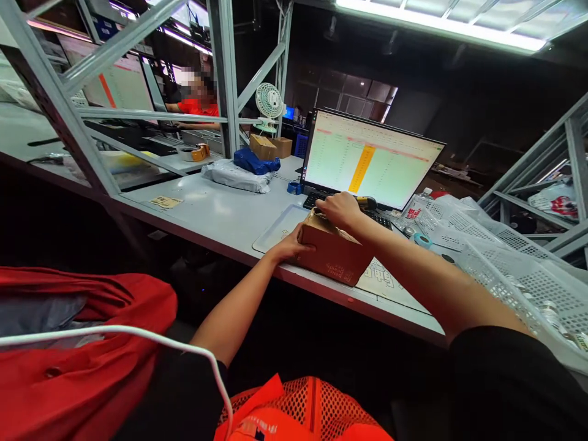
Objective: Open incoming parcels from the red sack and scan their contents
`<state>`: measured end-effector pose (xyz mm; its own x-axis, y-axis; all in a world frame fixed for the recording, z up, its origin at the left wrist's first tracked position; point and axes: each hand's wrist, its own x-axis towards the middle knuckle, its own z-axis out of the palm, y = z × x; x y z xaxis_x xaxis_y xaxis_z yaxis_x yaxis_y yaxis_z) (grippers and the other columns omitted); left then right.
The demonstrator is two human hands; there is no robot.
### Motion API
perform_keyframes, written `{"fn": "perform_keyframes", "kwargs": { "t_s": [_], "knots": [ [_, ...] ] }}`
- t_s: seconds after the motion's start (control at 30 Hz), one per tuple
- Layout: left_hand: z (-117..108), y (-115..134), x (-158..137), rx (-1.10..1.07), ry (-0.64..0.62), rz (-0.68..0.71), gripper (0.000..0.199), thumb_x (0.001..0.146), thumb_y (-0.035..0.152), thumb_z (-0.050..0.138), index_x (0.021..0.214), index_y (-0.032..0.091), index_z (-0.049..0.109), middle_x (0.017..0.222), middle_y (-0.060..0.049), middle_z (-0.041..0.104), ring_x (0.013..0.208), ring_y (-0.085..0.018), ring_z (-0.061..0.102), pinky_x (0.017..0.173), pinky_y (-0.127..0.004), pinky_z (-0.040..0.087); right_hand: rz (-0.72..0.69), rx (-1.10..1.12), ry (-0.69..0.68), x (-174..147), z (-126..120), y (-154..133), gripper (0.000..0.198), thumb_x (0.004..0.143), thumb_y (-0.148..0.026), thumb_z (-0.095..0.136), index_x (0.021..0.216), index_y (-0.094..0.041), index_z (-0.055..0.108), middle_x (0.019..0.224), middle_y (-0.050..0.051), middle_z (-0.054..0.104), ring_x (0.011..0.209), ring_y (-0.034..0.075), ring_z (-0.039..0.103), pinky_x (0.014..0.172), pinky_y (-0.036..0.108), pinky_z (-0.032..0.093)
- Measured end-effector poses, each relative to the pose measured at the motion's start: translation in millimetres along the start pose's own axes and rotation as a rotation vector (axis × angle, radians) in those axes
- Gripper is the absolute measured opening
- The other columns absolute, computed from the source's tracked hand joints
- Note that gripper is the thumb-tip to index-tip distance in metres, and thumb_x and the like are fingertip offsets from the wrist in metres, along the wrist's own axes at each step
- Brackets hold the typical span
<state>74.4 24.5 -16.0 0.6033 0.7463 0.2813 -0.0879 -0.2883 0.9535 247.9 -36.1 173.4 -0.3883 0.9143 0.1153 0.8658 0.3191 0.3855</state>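
Observation:
A brown cardboard box [337, 254] with pale printing on its near side rests at the front edge of the grey table. My left hand [294, 245] grips its left end, thumb along the near side. Over the box top is my right hand [340, 211], fingers curled down near the far left corner; what they pinch is hidden. Shiny tape or film [316, 219] shows on the box top. Just beyond my right hand lies a black and yellow handheld device [366, 203], partly covered, in front of the laptop [374, 159].
White plastic baskets [519, 269] with small bottles stand at the right. A grey plastic parcel [239, 177], a blue bag [257, 162], small boxes [263, 147] and a fan [269, 101] are further back left. Metal posts [223, 79] frame the table. A person in red sits beyond.

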Motion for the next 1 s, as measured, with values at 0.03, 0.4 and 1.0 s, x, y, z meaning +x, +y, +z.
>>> {"fn": "perform_keyframes", "kwargs": {
  "t_s": [0.03,0.4,1.0],
  "knots": [
    [0,0,0,-0.014,-0.001,0.011,0.105,0.066,0.042,0.092,0.155,0.018,0.041,0.142,-0.014,0.064,0.132,-0.037,0.061,0.115,-0.047,0.047,0.021,-0.031,0.004,-1,1,0,0.032,0.110,-0.025,0.043,0.120,-0.017,0.072,0.109,0.022,0.077,0.110,0.032,0.073,0.086,0.037,0.047],
    [-1,0,1,-0.026,0.000,0.011,0.112,0.062,0.040,0.095,0.157,0.017,0.040,0.145,-0.015,0.063,0.136,-0.038,0.057,0.116,-0.049,0.046,0.007,-0.064,-0.025,-16,0,3,0.027,0.109,-0.026,0.047,0.116,-0.018,0.071,0.100,0.019,0.078,0.103,0.030,0.074,0.082,0.036,0.045],
    [32,72,-21,0.667,0.270,0.379,0.103,0.083,0.049,0.081,0.165,0.019,0.027,0.170,-0.020,0.033,0.160,-0.039,0.027,0.131,-0.057,0.023,0.234,-0.194,-0.210,-133,26,64,0.031,0.108,-0.020,0.040,0.123,-0.021,0.067,0.098,0.015,0.078,0.093,0.031,0.076,0.072,0.033,0.043]
  ]
}}
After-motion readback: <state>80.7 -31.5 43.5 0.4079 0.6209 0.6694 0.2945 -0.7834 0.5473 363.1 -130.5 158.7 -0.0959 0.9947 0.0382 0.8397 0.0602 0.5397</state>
